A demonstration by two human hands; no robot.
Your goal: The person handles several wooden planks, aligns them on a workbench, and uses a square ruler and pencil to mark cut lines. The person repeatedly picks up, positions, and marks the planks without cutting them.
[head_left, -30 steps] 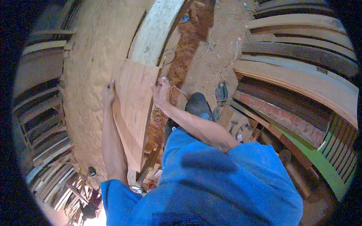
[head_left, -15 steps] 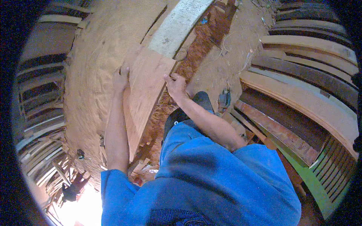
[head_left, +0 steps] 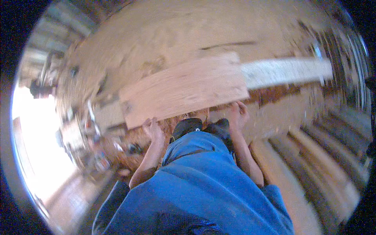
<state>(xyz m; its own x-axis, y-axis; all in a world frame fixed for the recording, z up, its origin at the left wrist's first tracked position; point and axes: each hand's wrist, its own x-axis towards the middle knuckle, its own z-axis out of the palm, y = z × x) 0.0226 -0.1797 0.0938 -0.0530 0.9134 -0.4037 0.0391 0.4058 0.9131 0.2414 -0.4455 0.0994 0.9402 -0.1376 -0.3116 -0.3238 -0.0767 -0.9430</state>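
A broad, pale reddish-brown wooden board (head_left: pixel 184 90) lies crosswise in front of me, blurred by motion. Its right end meets a whitish, narrower plank (head_left: pixel 286 72). My left hand (head_left: pixel 154 129) is closed, its curled fingers at the board's near edge close to the left end. Near the right end, my right hand (head_left: pixel 238 115) grips the same edge with thumb and fingers. The fingertips of both hands are partly smeared. Below the board's middle, between my forearms, are my dark shoes (head_left: pixel 188 126).
Sandy brown ground (head_left: pixel 176 23) stretches beyond the board, with a thin dark strip (head_left: pixel 229 45) on it. Long timber pieces (head_left: pixel 309 145) are stacked at the right. Bright light (head_left: pixel 39 133) comes in at the left, beside blurred clutter (head_left: pixel 96 137).
My view has swung round, so the board now lies crosswise instead of pointing away. My left hand has shifted from the opposite long edge to the near one, beside my right hand's edge.
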